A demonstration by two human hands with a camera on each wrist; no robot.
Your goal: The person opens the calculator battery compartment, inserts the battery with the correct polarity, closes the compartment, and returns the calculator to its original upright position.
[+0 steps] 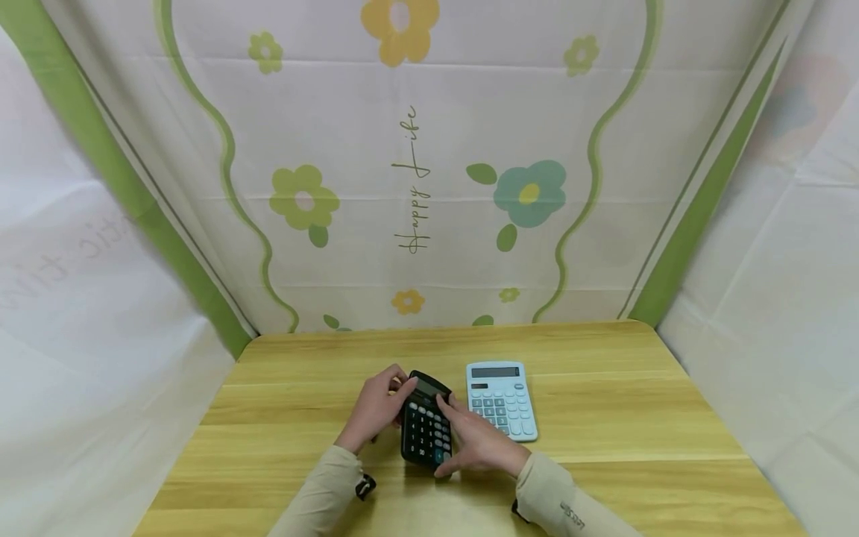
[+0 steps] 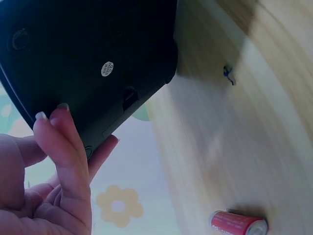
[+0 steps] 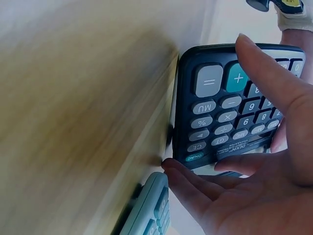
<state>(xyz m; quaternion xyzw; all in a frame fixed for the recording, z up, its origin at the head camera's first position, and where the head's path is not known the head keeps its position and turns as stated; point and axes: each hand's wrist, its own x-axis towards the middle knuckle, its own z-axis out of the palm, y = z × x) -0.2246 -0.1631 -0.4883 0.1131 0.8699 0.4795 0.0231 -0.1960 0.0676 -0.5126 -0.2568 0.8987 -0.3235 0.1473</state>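
A black calculator [image 1: 426,425] with white-printed keys is held tilted over the table by both hands. My left hand [image 1: 376,406] grips its upper left edge, thumb on the front and fingers behind, as the left wrist view shows. That view has the calculator's dark underside [image 2: 93,54], with a small round white sticker and a notch. My right hand [image 1: 479,440] holds the right side, its thumb at the bottom edge by the plus key [image 3: 236,77] and its fingers near the display end. Right beside this hand lies a light blue calculator [image 1: 517,406], partly covered by it.
The wooden table [image 1: 604,418] has fabric walls [image 1: 429,149] with flower prints around it. A small red cylinder [image 2: 238,223] with a silver end lies on the table in the left wrist view. A tiny dark blue piece [image 2: 228,73] is farther up there.
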